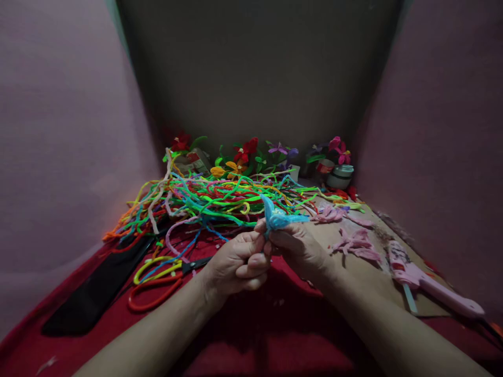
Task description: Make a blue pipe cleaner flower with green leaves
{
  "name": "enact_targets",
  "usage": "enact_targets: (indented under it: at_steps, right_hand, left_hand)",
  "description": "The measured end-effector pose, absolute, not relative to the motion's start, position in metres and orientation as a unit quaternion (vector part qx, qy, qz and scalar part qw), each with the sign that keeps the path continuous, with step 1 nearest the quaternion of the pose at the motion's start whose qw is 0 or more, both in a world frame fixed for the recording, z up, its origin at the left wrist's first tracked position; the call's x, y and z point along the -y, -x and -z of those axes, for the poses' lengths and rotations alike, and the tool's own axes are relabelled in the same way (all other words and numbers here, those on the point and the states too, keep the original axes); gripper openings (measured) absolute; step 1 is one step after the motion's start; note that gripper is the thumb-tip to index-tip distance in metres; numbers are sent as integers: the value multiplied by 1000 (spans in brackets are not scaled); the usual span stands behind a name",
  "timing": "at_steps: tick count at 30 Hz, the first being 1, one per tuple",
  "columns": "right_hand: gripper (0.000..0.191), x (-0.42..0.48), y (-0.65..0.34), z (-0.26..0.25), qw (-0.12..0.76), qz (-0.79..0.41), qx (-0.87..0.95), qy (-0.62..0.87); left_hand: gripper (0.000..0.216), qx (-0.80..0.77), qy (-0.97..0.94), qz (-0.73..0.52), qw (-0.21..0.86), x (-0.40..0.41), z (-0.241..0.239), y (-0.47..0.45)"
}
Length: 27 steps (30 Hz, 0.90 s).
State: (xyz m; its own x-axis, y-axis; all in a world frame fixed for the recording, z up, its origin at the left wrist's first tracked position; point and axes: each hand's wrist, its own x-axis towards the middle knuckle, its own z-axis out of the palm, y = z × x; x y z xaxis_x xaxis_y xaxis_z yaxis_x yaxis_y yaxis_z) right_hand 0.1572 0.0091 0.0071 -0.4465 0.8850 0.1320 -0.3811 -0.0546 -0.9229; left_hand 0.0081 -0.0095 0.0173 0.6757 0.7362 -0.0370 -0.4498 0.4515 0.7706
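A light-blue pipe-cleaner flower (278,220) with pale bits at its centre is held up between both hands in the middle of the view. The fingers of my left hand (245,259) are curled, with thumb and forefinger pinching at the flower's base. My right hand (301,248) grips the flower from the other side, its fingertips under the petals. The two hands touch at the base, and the lower part of the flower is hidden by the fingers. Behind them lies a big heap of coloured pipe cleaners (220,196).
Scissors (157,283) with yellow and red handles lie left on the red cloth (275,335), beside a black flat object (98,288). Pink pipe-cleaner petals (356,243) and a pink glue gun (432,285) rest on cardboard at right. Finished flowers (245,149) and a jar (340,177) stand behind.
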Motion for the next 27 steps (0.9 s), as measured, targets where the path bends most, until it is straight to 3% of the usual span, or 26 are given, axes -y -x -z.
enact_targets:
  at_steps: [3, 7, 11, 17, 19, 23, 27]
  right_hand:
    - [17, -9, -155, -6, 500, -666, 493, 251]
    - [18, -13, -153, -4, 532, -665, 452, 266]
    - [18, -17, -153, -1, 559, -661, 408, 290]
    - [17, -13, -148, 1, 565, -673, 377, 294]
    - [14, -11, -145, 1, 572, -670, 372, 292]
    - [13, -6, -144, -3, 571, -642, 414, 300]
    - [18, 0, -146, -10, 562, -592, 473, 333]
  left_hand:
    - [22, -226, -423, -361, 800, 9, -20, -9]
    - [41, -351, -507, -400, 678, 6, -23, -10]
    - [40, -445, -540, -444, 560, 5, -25, -10]
    - [30, -501, -748, -413, 139, 11, -11, -13]
    - [23, -482, -785, -383, 62, 12, -4, -15]
    - [18, -481, -780, -393, 72, 13, -3, -18]
    - [16, -502, -724, -437, 184, 14, -14, -20]
